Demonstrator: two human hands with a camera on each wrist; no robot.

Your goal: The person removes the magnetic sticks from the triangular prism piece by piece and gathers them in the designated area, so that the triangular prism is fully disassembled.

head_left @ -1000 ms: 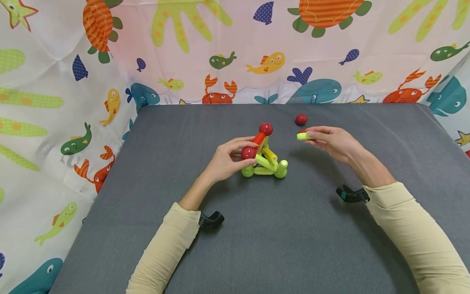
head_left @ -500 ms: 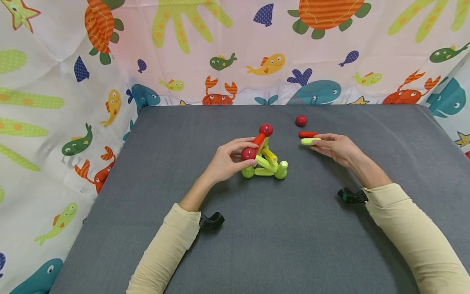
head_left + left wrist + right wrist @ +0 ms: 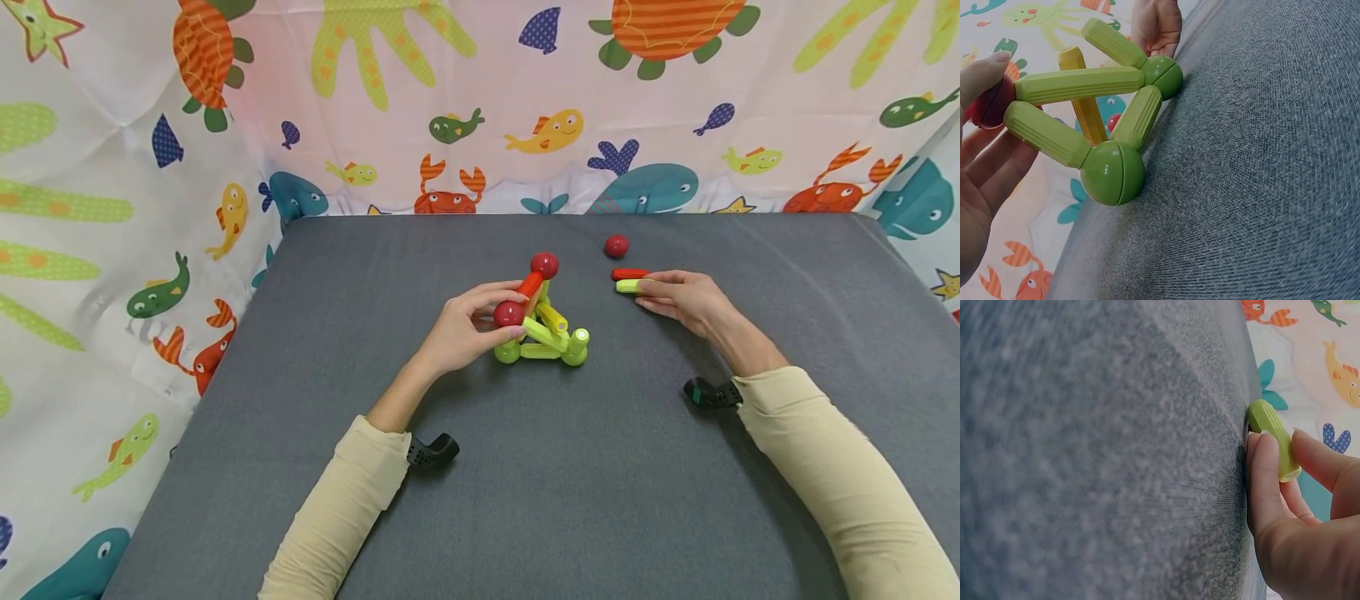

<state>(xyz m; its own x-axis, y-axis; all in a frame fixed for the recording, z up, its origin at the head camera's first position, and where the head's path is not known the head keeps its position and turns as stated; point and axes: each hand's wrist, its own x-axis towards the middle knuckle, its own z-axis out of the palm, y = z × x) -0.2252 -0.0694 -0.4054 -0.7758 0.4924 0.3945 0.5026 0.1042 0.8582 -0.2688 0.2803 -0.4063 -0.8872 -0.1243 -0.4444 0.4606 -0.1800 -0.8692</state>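
The left hand (image 3: pixel 461 332) pinches a dark red ball (image 3: pixel 509 314) at the left corner of a build (image 3: pixel 540 352) near the middle of the surface (image 3: pixel 525 500). Its thumb is on the near side of the ball, its fingers on the far side. From this ball an orange-red rod (image 3: pixel 530 286) runs to a second red ball, the far ball (image 3: pixel 544 265). A yellow rod (image 3: pixel 551 317) shows inside the build. On the near side, two green balls, one at the left (image 3: pixel 507 352) and one at the right (image 3: pixel 575 357), touch the surface with a green rod between them. The left wrist view shows two more green rods sloping from the pinched ball to these two balls, making a triangle; another green rod juts from the right one.

To the right, well apart from the build, the right hand (image 3: pixel 690 302) pinches a lime rod (image 3: pixel 627 286) between thumb and fingers, its left end poking out. Whether this rod touches the surface cannot be told. Just beyond it lies a red stick (image 3: pixel 628 273), and farther off a loose ball (image 3: pixel 617 246) sits near the far edge. A cloth (image 3: pixel 480 75) printed with sea animals hangs behind the surface.
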